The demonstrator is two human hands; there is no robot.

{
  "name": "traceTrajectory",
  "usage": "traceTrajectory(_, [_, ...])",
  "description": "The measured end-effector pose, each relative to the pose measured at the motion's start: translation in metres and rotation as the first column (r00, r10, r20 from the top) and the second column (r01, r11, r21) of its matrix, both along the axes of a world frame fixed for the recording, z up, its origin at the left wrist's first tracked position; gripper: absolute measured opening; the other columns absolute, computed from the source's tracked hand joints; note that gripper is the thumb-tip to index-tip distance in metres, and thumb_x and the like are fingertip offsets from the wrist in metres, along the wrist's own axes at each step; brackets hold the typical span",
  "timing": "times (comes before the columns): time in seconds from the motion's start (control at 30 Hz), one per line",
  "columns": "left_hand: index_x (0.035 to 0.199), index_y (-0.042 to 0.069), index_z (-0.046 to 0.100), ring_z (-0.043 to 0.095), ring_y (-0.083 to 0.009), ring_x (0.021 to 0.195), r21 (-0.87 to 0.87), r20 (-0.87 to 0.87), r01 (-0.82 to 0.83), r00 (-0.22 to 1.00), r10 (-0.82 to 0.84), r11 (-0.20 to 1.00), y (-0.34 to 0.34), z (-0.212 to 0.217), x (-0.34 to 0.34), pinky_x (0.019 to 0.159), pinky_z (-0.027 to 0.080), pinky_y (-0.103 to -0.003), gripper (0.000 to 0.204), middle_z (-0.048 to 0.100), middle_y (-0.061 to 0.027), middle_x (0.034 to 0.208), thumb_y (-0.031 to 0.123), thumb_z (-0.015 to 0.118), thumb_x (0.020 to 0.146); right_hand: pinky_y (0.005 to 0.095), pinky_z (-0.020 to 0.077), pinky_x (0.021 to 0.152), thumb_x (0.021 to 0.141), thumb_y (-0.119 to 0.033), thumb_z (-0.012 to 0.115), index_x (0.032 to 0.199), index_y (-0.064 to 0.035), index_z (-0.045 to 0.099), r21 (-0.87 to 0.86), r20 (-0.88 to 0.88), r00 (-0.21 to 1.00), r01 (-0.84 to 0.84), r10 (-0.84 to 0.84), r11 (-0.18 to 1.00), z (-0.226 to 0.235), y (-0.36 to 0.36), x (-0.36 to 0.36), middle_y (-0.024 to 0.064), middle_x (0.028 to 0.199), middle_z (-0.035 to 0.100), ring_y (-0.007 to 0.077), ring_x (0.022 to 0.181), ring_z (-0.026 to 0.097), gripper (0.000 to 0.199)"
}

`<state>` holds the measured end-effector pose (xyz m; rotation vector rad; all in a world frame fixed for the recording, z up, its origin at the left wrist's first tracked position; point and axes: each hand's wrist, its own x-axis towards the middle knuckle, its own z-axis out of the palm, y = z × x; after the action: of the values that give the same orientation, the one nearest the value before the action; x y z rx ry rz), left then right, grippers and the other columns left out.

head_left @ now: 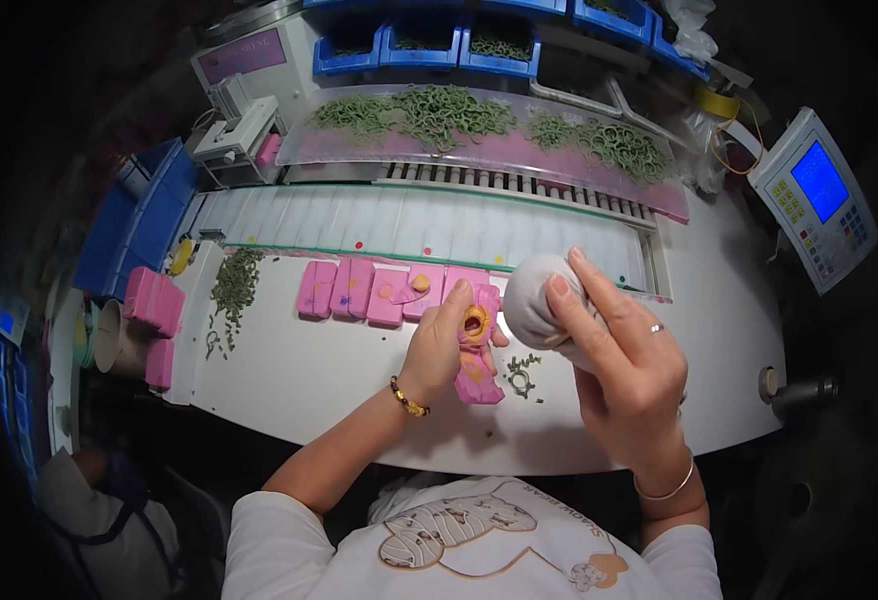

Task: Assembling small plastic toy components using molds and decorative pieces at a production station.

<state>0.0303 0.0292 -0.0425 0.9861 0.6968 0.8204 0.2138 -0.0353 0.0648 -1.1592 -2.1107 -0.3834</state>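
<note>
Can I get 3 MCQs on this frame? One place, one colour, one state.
1. Where does the row of flat pink rectangular blocks lie?
A. On the white worktable, before the conveyor
B. In the blue bins
C. On the keypad unit

2. What colour are the small loose rubber rings heaped on the long tray?
A. Red
B. Green
C. Black

3. What is the right hand doing?
A. Resting flat on the table
B. Pressing the keypad
C. Gripping a white cloth pouch

Key: 1 A, the row sits on the table by the belt's near edge. 2 B, the heaps are green. 3 C, the fingers wrap the pouch beside the left hand.
</note>
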Motion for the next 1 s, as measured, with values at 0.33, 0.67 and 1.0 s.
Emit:
traceTrajectory(0.33, [0.122, -0.004, 0.061, 0.057, -0.0089, 0.068, 0.205, -0.037, -0.323, 0.941, 0.336, 0.924, 0.007, -0.002, -0.034, 0.064, 0.047, -0.021, 0.061, 0.062, -0.0047, 0.082, 0.047, 0.029, 0.106, 0.0347, 0.0513, 0.069, 0.074, -0.007, 0.062, 0.122, -0.009, 0.063, -0.329, 0.26, 0.965, 0.057, 0.033, 0.943, -0.049, -0.008, 0.016, 0.0126, 0.136, 0.057, 0.0253, 0.08, 0.062, 0.048])
traceTrajectory(0.67, [0.122, 0.001, 0.05, 0.061, -0.0101, 0.085, 0.154, 0.088, -0.47, 0.883, 0.462, 0.869, 0.015, 0.025, -0.078, 0.068, 0.056, -0.026, 0.033, 0.055, -0.0015, 0.094, 0.012, 0.065, 0.094, 0.0436, 0.0419, 0.097, 0.069, -0.008, 0.076, 0.13, -0.0015, 0.052, -0.388, 0.036, 0.994, -0.078, 0.099, 0.918, -0.084, 0.06, -0.044, 0.0163, 0.137, 0.05, 0.033, 0.12, 0.049, 0.066])
traceTrajectory(1.0, [0.116, 0.001, 0.051, 0.062, -0.0124, 0.069, 0.176, -0.04, -0.511, 0.85, 0.525, 0.842, 0.006, 0.022, -0.091, 0.06, 0.055, -0.027, 0.031, 0.059, -0.0022, 0.088, 0.009, 0.068, 0.091, 0.0365, 0.0518, 0.076, 0.068, -0.006, 0.069, 0.095, 0.0012, 0.06, -0.313, 0.062, 0.969, -0.21, 0.24, 0.926, -0.14, 0.077, -0.079, 0.0137, 0.101, 0.057, 0.0308, 0.094, 0.056, 0.03])
